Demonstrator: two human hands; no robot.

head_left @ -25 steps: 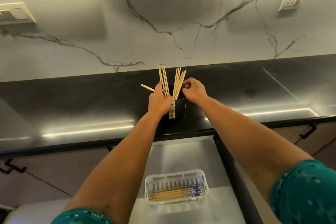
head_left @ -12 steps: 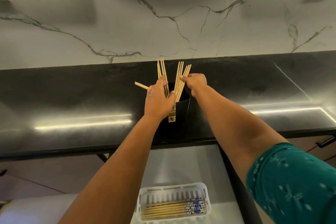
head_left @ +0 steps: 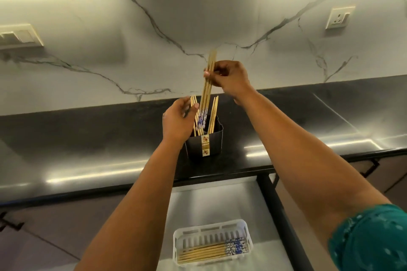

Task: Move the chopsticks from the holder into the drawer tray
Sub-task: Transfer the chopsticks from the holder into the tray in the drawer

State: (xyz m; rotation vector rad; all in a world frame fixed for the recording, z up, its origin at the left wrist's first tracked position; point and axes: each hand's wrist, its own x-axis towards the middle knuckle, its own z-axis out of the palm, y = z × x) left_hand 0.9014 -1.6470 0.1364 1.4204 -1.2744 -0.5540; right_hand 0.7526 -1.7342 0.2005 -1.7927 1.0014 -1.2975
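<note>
Right hand point(head_left: 229, 77) pinching lifted chopsticks point(head_left: 207, 90) above black holder point(head_left: 204, 143), left hand point(head_left: 178, 121) loosely curled against remaining sticks point(head_left: 195, 114), holder near counter point(head_left: 88, 138) front edge, white tray point(head_left: 212, 242) in open drawer point(head_left: 220, 200) below.

Dark kitchen counter under a marble wall

The black countertop point(head_left: 88, 138) meets a veined marble backsplash point(head_left: 154, 61); a socket point(head_left: 338, 18) and a switch plate point(head_left: 18, 36) sit on it.

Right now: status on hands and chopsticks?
Right hand pinching a chopstick bundle, tips above holder. Left hand at remaining sticks. Tray partly filled. Path clear.
</note>
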